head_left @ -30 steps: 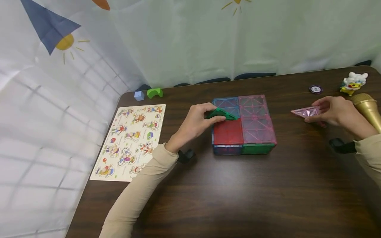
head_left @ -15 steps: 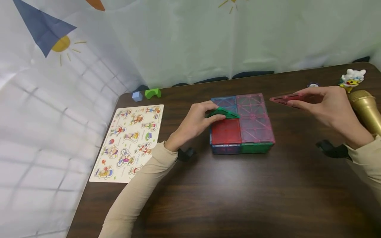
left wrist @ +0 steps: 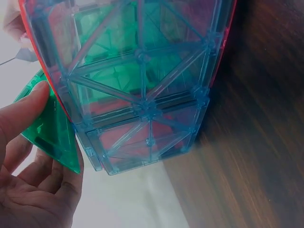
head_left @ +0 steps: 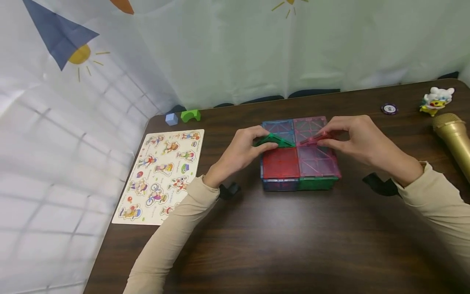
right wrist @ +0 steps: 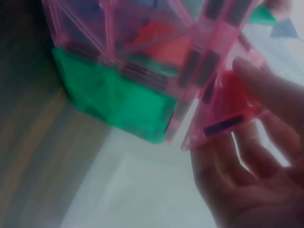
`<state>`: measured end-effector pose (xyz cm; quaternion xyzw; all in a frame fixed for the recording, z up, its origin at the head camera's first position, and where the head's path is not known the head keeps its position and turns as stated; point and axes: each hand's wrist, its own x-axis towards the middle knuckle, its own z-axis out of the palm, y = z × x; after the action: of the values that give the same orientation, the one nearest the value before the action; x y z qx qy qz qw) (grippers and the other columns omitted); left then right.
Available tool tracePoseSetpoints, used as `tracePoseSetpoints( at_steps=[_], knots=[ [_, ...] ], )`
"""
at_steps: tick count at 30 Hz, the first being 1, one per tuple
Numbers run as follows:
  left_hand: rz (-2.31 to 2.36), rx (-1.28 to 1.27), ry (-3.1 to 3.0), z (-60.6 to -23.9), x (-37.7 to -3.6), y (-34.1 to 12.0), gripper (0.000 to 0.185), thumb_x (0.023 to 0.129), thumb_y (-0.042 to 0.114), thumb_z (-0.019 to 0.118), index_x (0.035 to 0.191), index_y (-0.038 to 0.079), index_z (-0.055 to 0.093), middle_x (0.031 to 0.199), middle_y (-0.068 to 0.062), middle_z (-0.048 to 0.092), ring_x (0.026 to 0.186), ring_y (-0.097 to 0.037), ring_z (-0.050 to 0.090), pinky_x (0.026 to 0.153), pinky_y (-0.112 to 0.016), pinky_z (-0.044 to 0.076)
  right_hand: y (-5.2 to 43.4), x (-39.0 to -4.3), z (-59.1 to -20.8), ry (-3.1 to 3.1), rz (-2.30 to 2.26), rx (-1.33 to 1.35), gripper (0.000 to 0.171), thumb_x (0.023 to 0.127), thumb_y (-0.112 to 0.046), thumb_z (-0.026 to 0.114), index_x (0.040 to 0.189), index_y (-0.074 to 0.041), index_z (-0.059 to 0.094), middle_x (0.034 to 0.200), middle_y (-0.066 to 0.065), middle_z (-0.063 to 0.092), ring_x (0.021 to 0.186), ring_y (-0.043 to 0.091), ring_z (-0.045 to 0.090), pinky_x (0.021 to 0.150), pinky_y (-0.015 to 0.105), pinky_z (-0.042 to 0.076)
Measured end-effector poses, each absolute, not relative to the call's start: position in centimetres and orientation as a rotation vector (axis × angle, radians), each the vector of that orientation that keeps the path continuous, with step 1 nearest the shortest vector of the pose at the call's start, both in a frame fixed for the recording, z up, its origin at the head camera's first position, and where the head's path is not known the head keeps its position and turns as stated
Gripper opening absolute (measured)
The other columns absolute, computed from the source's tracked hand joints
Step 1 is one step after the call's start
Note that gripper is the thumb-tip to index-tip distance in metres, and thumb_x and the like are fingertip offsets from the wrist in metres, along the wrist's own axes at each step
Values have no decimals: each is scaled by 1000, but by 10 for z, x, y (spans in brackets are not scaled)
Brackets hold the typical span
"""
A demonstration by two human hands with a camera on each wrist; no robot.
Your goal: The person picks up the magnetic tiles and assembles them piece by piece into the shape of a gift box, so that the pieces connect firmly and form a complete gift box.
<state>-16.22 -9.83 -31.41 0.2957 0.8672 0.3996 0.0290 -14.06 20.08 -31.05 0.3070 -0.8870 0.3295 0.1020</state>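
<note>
Head view — dark wood table (head_left: 293, 245), pale curtain (head_left: 238, 49); left hand (head_left: 240, 153) pinches green triangle (head_left: 273, 140), right hand (head_left: 358, 139) pink triangle (head_left: 312, 139).

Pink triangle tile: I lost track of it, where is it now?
In the head view the pink triangle tile sits right of centre, pinched by the right hand on top of the tile box, across from the green triangle tile.

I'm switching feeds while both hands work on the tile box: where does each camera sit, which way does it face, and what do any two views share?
Head: from above, down at the flat translucent magnetic-tile box on the dark wooden table; both hands and beige sleeves show.
Left wrist: beside the box's blue side; left hand holds the green triangular tile.
Right wrist: at the box's pink-green corner; right hand holds the pink triangular tile.
Shared: all three show the box.
</note>
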Motion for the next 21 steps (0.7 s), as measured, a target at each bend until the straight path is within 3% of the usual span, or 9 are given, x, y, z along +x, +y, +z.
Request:
tracePoseSetpoints(
  at_steps=[12, 21],
  knots=[
    [1201, 885, 2690, -317, -164, -98, 15, 92, 14, 82, 99, 2, 76, 91, -5, 65, 80, -14, 52, 68, -21, 44, 197, -149, -310, -2665, 865, 962, 19, 78, 2, 89, 91, -10, 80, 89, -4, 73, 73, 10, 64, 64, 23, 50],
    [1192, 918, 2674, -317, -164, -97, 10, 94, 13, 80, 98, 4, 77, 90, -4, 64, 80, -12, 50, 70, -21, 43, 199, -151, -308, -2684, 830, 997, 20, 79, 3, 88, 95, -8, 82, 88, -4, 72, 66, 4, 57, 58, 22, 44]
  ],
)
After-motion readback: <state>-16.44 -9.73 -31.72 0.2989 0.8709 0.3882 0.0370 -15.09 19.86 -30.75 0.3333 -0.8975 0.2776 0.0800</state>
